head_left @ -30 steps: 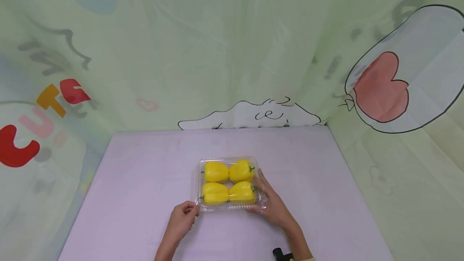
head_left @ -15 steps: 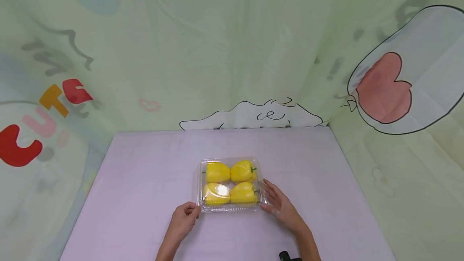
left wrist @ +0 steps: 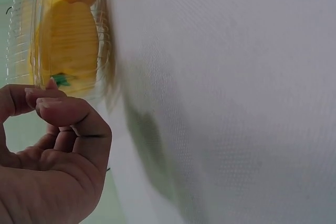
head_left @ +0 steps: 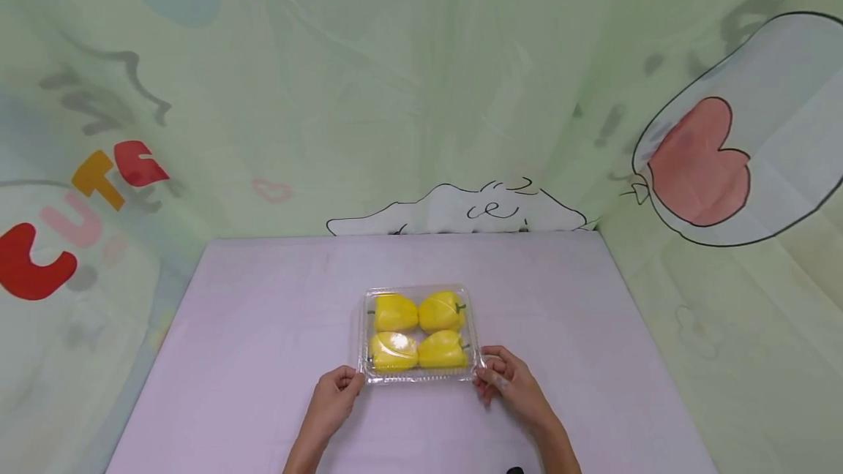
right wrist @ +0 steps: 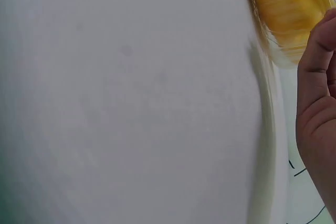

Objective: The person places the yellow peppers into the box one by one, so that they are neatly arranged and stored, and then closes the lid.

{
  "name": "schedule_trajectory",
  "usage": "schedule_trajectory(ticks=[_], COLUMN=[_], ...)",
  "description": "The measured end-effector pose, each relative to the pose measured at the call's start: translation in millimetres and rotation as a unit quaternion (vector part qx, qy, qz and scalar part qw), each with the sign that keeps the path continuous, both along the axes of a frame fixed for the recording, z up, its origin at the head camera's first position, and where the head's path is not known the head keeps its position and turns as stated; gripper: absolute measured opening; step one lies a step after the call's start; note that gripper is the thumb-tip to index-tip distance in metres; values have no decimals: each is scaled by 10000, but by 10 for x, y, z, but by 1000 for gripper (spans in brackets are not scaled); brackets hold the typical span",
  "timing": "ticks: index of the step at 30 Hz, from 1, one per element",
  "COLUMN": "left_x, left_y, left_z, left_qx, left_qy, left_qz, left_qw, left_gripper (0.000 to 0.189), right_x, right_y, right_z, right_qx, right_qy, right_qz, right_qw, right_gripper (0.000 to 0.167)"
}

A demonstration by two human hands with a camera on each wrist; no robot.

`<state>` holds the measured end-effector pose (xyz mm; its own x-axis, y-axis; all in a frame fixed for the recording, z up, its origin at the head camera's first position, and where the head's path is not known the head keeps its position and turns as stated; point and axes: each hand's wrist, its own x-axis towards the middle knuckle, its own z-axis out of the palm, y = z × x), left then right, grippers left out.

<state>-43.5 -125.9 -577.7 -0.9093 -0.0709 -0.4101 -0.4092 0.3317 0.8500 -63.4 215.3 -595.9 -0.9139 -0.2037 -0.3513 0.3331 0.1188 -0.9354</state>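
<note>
A clear plastic clamshell box (head_left: 421,379) lies on the table with its lid down. Inside it are several yellow bell peppers (head_left: 395,313) with green stems, laid in two rows. My left hand (head_left: 334,399) pinches the box's near left corner between thumb and curled fingers. At the near right corner, my right hand (head_left: 520,392) pinches the rim in the same way. The left wrist view shows the left fingertips (left wrist: 52,100) on the ridged plastic edge beside a green stem. In the right wrist view, the right hand (right wrist: 317,93) is partly cut off by the frame.
A pale lilac cloth covers the table (head_left: 276,298). Green printed fabric (head_left: 369,108) with cartoon drawings and letters rises behind it and on both sides. A small black object (head_left: 515,470) shows at the bottom edge, beside the right forearm.
My right hand has let go of the box's right side, drawn back toward me, and curled its fingers onto the near right corner. The left hand keeps its pinch; the box has hardly moved.
</note>
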Motion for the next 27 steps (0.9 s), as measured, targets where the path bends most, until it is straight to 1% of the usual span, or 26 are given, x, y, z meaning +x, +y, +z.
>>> schedule_trajectory(ticks=[2, 4, 6, 9, 13, 20, 23, 25, 27], left_x=[1, 2, 2, -7, -16, -11, -4, -2, -3], left_y=[3, 4, 3, -3, -16, -37, -65, -98, -141], left_z=[0, -3, -6, -13, -16, 10, 28, 39, 56], left_qx=[57, 118, 127, 102, -9, -231, -445, -635, -891], left_qy=[39, 58, 72, -10, -109, -15, 42, 108, 267], left_qz=[34, 76, 94, 112, 63, -157, -236, -221, -146], left_qw=[10000, 9999, 9998, 9999, 9999, 9996, 9987, 9977, 9956], left_gripper=[23, 22, 22, 22, 23, 26, 26, 26, 26], right_x=[10, 15, 15, 6, -4, 6, 13, 19, 21], right_y=[-13, -16, -11, 3, 20, 52, 76, 93, 114], right_z=[-19, -30, -31, -21, -9, 7, 0, 2, 9], right_qx=[-43, -80, -122, -177, -158, -70, -23, 10, 115], right_qy=[-70, -76, -58, -45, -63, 43, 145, 198, 267], right_qz=[-127, -166, -139, -63, 8, 191, 296, 329, 345], right_qw=[9999, 9998, 9998, 9998, 9999, 9998, 9995, 9993, 9990], right_gripper=[50, 51, 53, 55, 56, 56, 56, 56, 53])
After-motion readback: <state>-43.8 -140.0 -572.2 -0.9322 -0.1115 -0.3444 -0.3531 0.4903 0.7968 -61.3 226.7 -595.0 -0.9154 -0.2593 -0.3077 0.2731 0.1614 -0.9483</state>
